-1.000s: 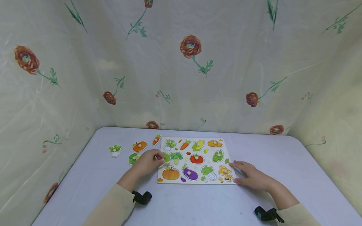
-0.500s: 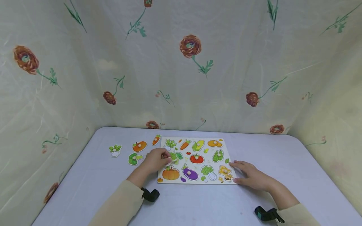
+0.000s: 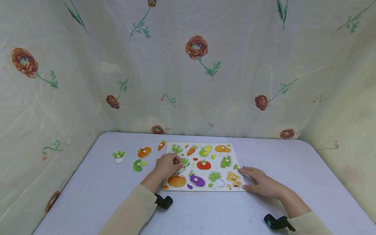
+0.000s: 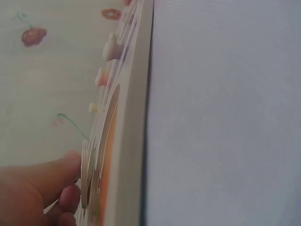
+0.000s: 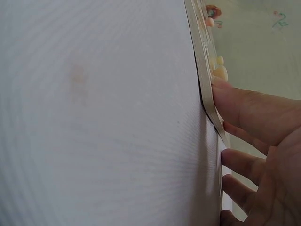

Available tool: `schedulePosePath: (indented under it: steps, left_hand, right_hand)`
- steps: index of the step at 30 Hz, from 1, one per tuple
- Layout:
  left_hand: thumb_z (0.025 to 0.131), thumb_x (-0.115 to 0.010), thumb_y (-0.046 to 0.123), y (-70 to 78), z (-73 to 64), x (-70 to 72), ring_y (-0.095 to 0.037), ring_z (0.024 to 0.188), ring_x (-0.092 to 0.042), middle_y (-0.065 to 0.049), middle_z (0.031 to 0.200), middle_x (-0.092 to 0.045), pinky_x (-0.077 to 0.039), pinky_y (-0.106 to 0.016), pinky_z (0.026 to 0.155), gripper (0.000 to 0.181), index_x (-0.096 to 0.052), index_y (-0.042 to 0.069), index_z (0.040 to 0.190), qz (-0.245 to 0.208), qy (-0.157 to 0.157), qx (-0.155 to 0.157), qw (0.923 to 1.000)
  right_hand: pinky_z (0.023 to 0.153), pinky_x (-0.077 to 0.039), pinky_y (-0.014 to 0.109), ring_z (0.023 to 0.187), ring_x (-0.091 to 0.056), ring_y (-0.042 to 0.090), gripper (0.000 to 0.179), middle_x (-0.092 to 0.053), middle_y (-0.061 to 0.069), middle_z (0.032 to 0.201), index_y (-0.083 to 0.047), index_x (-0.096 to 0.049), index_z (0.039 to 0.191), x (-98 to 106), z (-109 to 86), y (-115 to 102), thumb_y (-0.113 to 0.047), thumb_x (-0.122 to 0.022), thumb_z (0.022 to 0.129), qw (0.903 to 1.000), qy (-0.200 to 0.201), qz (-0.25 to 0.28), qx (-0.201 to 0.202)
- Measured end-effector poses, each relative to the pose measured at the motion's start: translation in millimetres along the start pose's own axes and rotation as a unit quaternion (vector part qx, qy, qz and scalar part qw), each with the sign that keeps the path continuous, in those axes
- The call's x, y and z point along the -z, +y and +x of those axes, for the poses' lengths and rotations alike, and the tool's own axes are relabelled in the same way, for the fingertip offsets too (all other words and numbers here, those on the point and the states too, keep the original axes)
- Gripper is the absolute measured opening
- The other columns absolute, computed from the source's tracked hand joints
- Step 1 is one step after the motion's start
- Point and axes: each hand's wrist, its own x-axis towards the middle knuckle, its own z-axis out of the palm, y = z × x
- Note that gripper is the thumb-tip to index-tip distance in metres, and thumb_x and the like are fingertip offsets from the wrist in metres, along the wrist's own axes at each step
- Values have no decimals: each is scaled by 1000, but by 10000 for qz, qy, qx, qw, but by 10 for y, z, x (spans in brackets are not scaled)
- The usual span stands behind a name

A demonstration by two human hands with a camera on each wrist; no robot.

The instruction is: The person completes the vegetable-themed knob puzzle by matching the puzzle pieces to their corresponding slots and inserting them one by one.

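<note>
"Board (image 3: 216,164) check, head cam: what changed?"

"Left hand (image 3: 166,166) was at the board's left edge a second ago, now it's farther right, over the board's left half, pinching a green piece (image 3: 185,162). That uncovered the broccoli piece (image 3: 139,165) lying left of the board. Right hand (image 3: 259,182) hasn't budged from the board's right edge. The carrot (image 3: 162,145), pumpkin (image 3: 144,152) and turnip (image 3: 118,157) pieces haven't moved either, all left of the board."

"Any markings?"

"What I can make out is veggie pictures on the board, like a tomato (image 3: 204,165) and an eggplant (image 3: 197,180)."

"Left wrist cam?"

"Thumb and fingers pinching the piece, edge-on, right by the board's face. Can't tell if it touches. Knobs (image 4: 113,49) stick out farther along the board."

"Right wrist?"

"Thumb on the board's corner, other fingers spread along its side."
</note>
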Motion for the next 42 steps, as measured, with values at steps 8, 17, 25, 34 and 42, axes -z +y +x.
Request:
schedulePosePath:
  steps: [8, 17, 25, 34, 42]
  left_hand:
    - [89, -77, 31, 35, 33, -79, -15, 78, -54, 6, 78, -60, -34, -48, 91, 16, -66, 20, 87, 28, 291, 167, 9994]
    - [87, -80, 31, 70, 21, -104, -14, 76, -54, 7, 75, -59, -34, -46, 86, 18, -66, 20, 83, 81, 484, 183, 9986]
    - [86, -80, 31, 73, 17, -109, -14, 77, -53, 7, 74, -59, -33, -47, 87, 17, -67, 21, 83, 14, 485, 147, 9987]
    - [88, -79, 30, 82, 10, -88, -15, 80, -52, 7, 75, -58, -34, -46, 86, 16, -67, 21, 82, 75, 520, 114, 9986]
    - [90, -76, 30, 75, 67, -5, -16, 81, -53, 7, 77, -60, -32, -48, 91, 14, -68, 21, 85, -68, 649, 196, 9977]
  right_hand:
    - [105, -22, 76, 142, -18, 57, 77, -27, 30, 157, -11, -46, 150, 16, 12, -12, -46, -73, 87, 10000, -22, -29, -74]
    - [107, -19, 75, 143, -17, 56, 75, -28, 29, 157, -10, -46, 150, 22, 5, -2, -44, -72, 88, 10000, -10, 39, -21]
    - [106, -21, 76, 141, -18, 57, 74, -28, 30, 156, -9, -46, 149, 27, 4, -5, -42, -73, 89, 10000, -23, 14, 32]
    - [107, -20, 75, 142, -18, 55, 75, -29, 29, 157, -10, -46, 149, 1, 22, 18, -44, -72, 88, 10000, -27, 70, -30]
    - [107, -21, 74, 142, -18, 55, 75, -29, 28, 157, -10, -47, 149, 0, 15, 11, -45, -73, 88, 10000, -26, 64, -56]
